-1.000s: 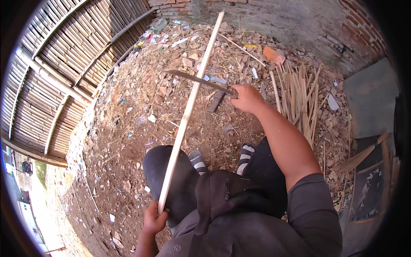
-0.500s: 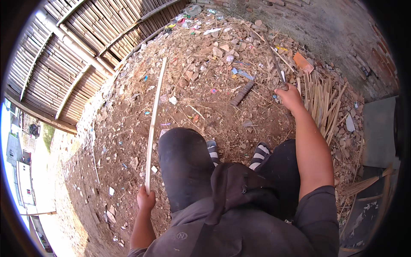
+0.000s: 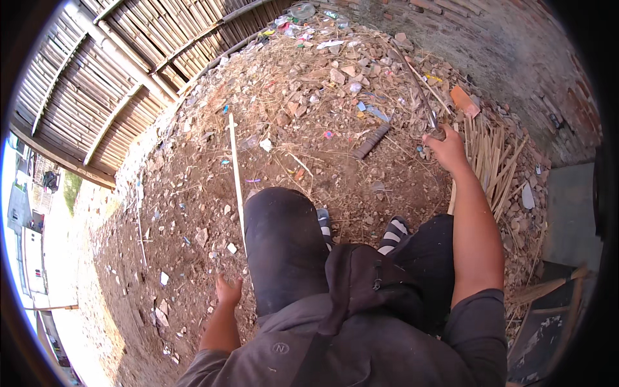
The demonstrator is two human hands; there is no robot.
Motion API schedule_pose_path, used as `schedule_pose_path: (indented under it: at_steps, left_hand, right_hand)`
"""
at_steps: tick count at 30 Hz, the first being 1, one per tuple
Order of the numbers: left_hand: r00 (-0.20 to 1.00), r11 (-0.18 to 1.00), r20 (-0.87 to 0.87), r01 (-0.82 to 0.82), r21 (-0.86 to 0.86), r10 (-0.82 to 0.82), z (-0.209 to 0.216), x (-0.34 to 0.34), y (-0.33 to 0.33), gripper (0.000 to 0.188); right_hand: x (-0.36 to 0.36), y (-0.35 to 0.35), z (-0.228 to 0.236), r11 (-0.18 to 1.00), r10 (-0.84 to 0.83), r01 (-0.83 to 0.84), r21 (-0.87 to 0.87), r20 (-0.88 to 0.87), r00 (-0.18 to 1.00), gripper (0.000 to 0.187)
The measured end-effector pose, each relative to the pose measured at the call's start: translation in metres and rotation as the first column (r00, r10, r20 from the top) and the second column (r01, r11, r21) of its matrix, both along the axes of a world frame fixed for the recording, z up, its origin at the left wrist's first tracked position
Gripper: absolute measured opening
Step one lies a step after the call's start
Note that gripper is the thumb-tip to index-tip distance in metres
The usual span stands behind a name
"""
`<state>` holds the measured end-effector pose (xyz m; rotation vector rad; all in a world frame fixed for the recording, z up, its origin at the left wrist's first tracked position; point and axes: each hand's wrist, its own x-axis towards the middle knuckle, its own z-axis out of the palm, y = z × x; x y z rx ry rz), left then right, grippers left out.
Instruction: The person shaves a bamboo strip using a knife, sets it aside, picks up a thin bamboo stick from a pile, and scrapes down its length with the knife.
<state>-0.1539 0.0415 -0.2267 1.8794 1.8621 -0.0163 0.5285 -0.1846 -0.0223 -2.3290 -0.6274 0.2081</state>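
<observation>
Landmark: dark brown, ribbed, bar-shaped piece (image 3: 372, 141) lying on the dirt. All places are relative to it, as the person sees it.

Left hand (image 3: 228, 290): empty, fingers apart, thumb out. Well to the landmark's left and much nearer the person, beside the dark-trousered left knee (image 3: 284, 226).

Long, slim, pale wooden strip (image 3: 235, 169): left of the landmark, well apart from it, running roughly away from the person. Near part goes behind the knee, so can't tell how that end sits. Left hand near it, no grip on it.

Right hand (image 3: 447, 147): fingers closed round the handle of a long, narrow, dark metal blade (image 3: 419, 90). Hand is right of the landmark, clear of it; blade slants off beyond it, tip away from the person.

Loose bundle of pale, thin wooden strips (image 3: 495, 164): further right of the landmark, past the right hand. Flat orange brick piece (image 3: 464, 102): right of the landmark and beyond it, at the bundle's far end. Striped grey-and-white footwear (image 3: 393, 235): nearer the person than the landmark.
</observation>
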Motion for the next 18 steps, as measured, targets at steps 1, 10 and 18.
schedule_pose_path:
  at_steps: [1,10,18]
  left_hand:
    - [0.999,1.000,-0.019,0.028,-0.008,-0.028,-0.007,-0.001,-0.004,0.094]
    - [0.882,0.816,0.361,-0.044,-0.576,0.303,-0.088,-0.058,-0.028,0.062]
    - [0.944,0.876,0.281,-0.016,-0.482,0.171,-0.055,0.000,-0.009,0.057]
  right_hand:
    - [0.002,-0.007,0.006,0.997,-0.014,0.012,0.070,0.021,1.000,0.069]
    - [0.032,-0.157,-0.048,0.950,-0.291,0.282,0.137,0.049,0.955,0.047]
    - [-0.104,-0.310,-0.208,0.698,-0.709,0.676,-0.236,-0.101,0.697,0.042]
